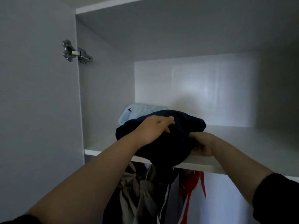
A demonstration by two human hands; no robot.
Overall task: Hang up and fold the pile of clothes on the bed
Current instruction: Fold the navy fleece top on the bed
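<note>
Left hand presses flat on the dark folded garment. Right hand grips its edge on the shelf

No legible text or labels anywhere.

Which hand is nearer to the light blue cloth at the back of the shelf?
Left. The left hand rests on top of the dark garment, just in front of the light blue cloth. The right hand holds the garment's right front edge, farther away.
</note>
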